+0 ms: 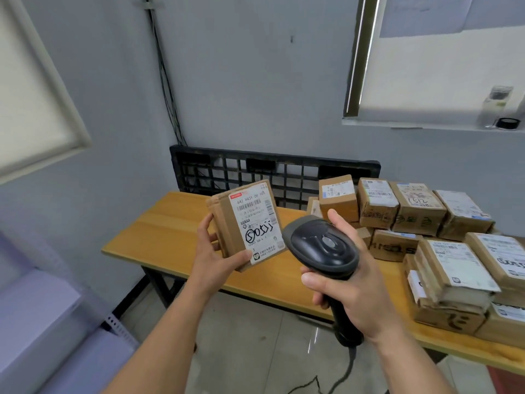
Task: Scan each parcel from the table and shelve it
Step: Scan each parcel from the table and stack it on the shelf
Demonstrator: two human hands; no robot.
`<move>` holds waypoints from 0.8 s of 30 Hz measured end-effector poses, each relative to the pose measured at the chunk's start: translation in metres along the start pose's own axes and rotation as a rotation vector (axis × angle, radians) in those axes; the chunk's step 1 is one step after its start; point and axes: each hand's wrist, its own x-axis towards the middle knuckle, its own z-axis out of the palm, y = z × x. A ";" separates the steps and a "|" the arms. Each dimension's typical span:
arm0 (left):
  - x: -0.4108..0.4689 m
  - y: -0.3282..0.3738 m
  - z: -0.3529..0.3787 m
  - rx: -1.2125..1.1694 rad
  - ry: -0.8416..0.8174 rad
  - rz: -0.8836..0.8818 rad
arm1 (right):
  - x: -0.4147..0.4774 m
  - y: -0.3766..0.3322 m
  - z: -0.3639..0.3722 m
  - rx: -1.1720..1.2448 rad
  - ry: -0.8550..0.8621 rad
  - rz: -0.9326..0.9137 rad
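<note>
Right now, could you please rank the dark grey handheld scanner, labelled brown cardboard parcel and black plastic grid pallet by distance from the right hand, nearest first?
1. Dark grey handheld scanner: gripped in the right hand.
2. Labelled brown cardboard parcel: leftward, in the left hand.
3. Black plastic grid pallet: back against the wall.

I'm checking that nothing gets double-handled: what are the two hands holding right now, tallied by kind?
Parcels: 1, the parcel gripped by the left hand.
Scanners: 1, the scanner gripped by the right hand.
Total: 2
</note>
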 end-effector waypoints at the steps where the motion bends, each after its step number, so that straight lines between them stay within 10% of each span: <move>1: -0.002 -0.001 -0.010 -0.006 0.023 -0.008 | 0.002 0.001 0.007 -0.007 -0.010 -0.014; 24: -0.059 -0.011 -0.339 0.017 0.570 -0.037 | 0.058 -0.014 0.317 0.098 -0.414 -0.070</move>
